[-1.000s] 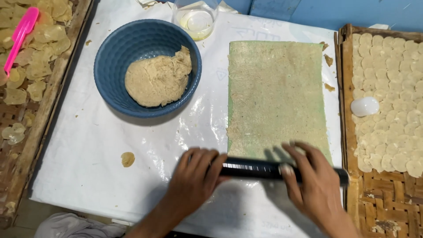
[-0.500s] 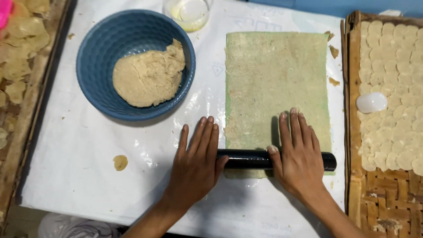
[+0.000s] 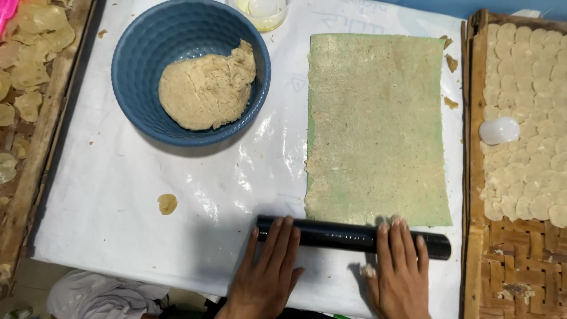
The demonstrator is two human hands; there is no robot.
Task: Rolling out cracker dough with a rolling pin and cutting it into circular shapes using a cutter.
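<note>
A black rolling pin (image 3: 348,235) lies across the near end of a thin rectangular sheet of greenish-tan dough (image 3: 377,127) on a white plastic-covered table (image 3: 147,195). My left hand (image 3: 267,269) rests flat on the pin's left end, fingers stretched forward. My right hand (image 3: 400,269) lies flat on the pin's right part, fingertips at the dough's near edge. A blue bowl (image 3: 142,53) with a lump of tan dough (image 3: 204,88) stands at the far left of the sheet.
A woven tray (image 3: 514,260) on the right holds several small round dough discs and a white round cutter (image 3: 499,130). A wooden tray (image 3: 26,88) on the left holds several discs. A clear cup (image 3: 263,10) stands at the far edge. A dough scrap (image 3: 167,204) lies nearby.
Both hands have drawn the rolling pin back toward me, off the dough sheet to its near edge. The view has shifted slightly.
</note>
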